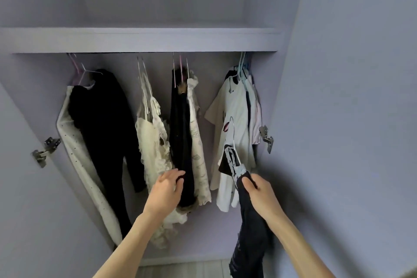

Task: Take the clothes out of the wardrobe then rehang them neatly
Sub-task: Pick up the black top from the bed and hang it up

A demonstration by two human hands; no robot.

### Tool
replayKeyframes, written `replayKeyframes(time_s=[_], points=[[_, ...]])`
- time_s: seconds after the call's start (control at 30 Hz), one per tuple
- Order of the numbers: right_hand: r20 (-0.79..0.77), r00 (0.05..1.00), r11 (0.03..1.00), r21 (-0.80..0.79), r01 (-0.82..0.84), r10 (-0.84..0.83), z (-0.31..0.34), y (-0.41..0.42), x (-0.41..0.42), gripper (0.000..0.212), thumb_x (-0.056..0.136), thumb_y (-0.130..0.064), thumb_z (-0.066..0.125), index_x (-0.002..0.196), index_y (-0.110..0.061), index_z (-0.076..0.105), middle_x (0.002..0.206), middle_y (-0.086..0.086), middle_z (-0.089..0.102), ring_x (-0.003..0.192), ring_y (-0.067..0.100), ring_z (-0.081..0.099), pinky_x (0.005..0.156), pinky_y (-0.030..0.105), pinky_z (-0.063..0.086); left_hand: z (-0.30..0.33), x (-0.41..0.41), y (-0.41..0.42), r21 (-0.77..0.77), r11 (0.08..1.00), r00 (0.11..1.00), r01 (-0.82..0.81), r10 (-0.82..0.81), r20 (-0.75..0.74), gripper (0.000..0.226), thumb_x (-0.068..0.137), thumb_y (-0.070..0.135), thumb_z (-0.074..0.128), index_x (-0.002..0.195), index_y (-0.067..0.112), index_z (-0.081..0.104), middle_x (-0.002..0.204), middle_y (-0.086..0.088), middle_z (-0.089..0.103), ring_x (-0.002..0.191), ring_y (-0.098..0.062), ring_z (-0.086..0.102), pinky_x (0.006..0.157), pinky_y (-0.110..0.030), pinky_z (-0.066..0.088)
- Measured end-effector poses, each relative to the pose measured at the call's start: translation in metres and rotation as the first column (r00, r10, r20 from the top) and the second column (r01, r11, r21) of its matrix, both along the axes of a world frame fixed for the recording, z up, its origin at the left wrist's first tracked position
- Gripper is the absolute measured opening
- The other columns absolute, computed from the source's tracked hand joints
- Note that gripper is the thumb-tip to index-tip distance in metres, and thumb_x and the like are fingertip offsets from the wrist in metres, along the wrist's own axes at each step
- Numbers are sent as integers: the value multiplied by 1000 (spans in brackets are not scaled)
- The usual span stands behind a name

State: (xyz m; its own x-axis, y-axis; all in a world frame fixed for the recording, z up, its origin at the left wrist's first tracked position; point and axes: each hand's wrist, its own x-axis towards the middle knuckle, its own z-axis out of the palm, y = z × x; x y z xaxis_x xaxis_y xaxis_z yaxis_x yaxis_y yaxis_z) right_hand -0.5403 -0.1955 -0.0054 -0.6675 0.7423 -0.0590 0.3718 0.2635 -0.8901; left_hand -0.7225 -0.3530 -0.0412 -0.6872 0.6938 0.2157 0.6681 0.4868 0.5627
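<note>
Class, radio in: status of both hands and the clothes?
Left hand touching hanging black garment. Right hand gripping dark garment on hanger. Nothing blocking.

Your right hand grips a dark garment on a wire hanger at lower right. Mid-frame, your left hand touches the long black garment hanging among pale ones in the wardrobe.
</note>
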Motion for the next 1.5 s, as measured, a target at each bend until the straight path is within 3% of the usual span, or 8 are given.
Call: replayKeyframes(time_s=[0.2,0.37,0.53,0.77,0.93,1.2,1.33,1.5], points=[[-37,998,999,7,51,-51,10,24,-56,31,96,-19,46,80,7,45,70,11,38,60,14,33,53,23,25,19,-67,49,-89,994,998,69,-68,8,47,100,26,36,146,23,26,155,-2,15,143,-20,9,114,-38,20],[-154,980,990,47,134,-125,23,48,-110,37,97,-23,46,102,14,50,94,34,53,88,46,53,74,42,45,40,-120,86,-65,997,990,39,-47,-134,51,100,28,34,148,24,16,156,-3,7,144,-21,3,115,-36,16],[-188,970,974,138,180,-153,38,70,-151,30,97,-30,43,79,-8,52,66,8,44,64,19,43,63,31,35,55,-146,125,-46,998,969,42,-52,-240,55,100,30,34,149,19,12,157,-6,5,144,-23,2,115,-35,14],[-288,947,946,242,214,-140,55,126,-203,37,97,-26,44,89,10,49,67,10,35,58,15,29,50,21,26,62,-179,173,5,1000,951,11,-9,-309,61,97,41,37,149,23,11,157,-8,0,144,-24,-6,116,-37,8],[-312,940,935,271,227,-137,73,181,-241,24,97,-28,44,73,-30,39,64,-15,32,56,-1,30,53,16,27,61,-196,201,29,999,952,-32,39,-302,72,95,44,41,149,22,0,156,-8,-11,143,-21,-14,117,-36,8],[-349,915,903,295,313,-203,87,238,-285,43,97,-18,46,58,-15,29,53,-1,28,49,12,24,45,20,25,40,-217,220,157,987,922,-17,76,-381,76,72,1,67,140,0,34,145,-27,31,137,-42,18,95,-52,45],[-206,937,818,459,347,-282,74,251,-294,44,96,-16,49,54,-13,36,53,4,43,48,17,39,46,16,27,29,-223,216,166,985,896,-42,111,-430,64,80,3,60,139,-1,35,146,-25,30,137,-38,23,100,-50,42],[-151,927,741,563,366,-343,66,252,-292,27,94,-14,47,78,5,58,79,23,62,75,38,60,58,31,36,25,-227,213,159,986,867,-54,125,-483,56,83,10,47,138,1,38,146,-23,31,138,-33,24,104,-48,38]])
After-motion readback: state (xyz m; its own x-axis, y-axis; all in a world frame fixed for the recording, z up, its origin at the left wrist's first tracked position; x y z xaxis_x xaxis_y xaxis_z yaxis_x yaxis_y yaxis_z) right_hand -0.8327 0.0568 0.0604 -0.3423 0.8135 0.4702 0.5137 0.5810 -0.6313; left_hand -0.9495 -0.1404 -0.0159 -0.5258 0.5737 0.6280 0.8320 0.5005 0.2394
